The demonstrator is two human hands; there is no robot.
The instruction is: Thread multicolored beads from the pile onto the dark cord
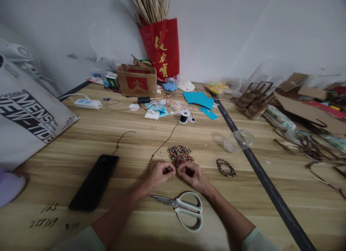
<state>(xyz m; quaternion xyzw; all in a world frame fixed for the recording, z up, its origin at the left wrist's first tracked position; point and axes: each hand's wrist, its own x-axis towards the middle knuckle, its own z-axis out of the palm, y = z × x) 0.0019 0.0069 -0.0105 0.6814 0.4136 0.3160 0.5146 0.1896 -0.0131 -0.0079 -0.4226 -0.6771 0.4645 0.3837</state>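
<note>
My left hand (161, 173) is closed in a pinch on a thin black cord (167, 140), whose tip between the fingers is too small to see well. The cord runs back to a white spool (184, 116), with a few coloured beads (151, 158) threaded beside this hand. Fingertips almost meeting the left ones, my right hand (192, 174) pinches a tiny yellowish bead (177, 171). Just beyond both hands lies a pile of multicoloured beads (180, 153). Scissors (186, 210) with pale handles rest between my forearms. A beaded bracelet (226, 168) lies to the right.
A black phone (94, 182) and a short cord (117, 144) lie at left. On the right are a clear round container (242, 139) and a dark strip (259, 164) across the table. A cardboard box (137, 81) and red bag (162, 45) stand at the back.
</note>
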